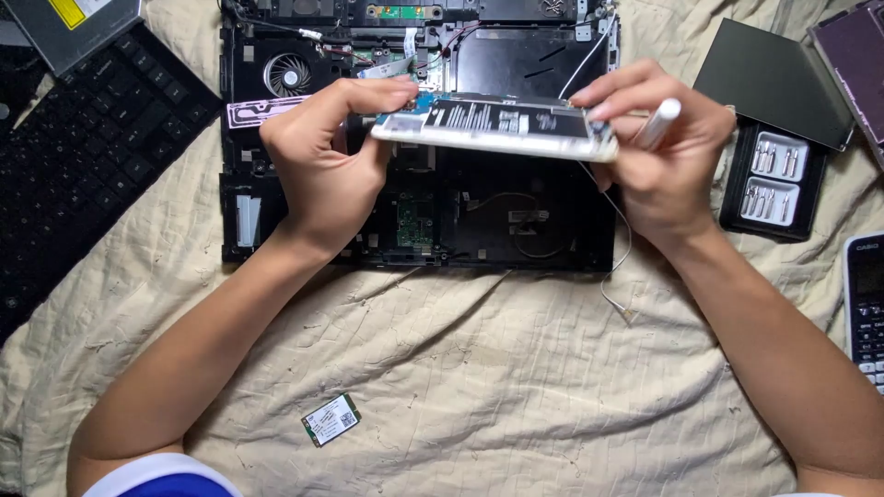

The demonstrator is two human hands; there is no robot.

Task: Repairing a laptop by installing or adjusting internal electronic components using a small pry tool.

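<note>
Hands gripped a flat white drive (pixel 497 129) above the opened laptop (pixel 419 202). Left hand (pixel 322 166) pinched its left end. Right hand (pixel 658 156) pinched the other, fingers also curled around a white screwdriver (pixel 658 122).

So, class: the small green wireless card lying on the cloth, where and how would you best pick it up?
Pinch the small card by its two long edges, coming straight down from above. It lies flat and tilted on the wrinkled cloth, with nothing close around it, and edge contact keeps your fingers off its labelled face.
</note>
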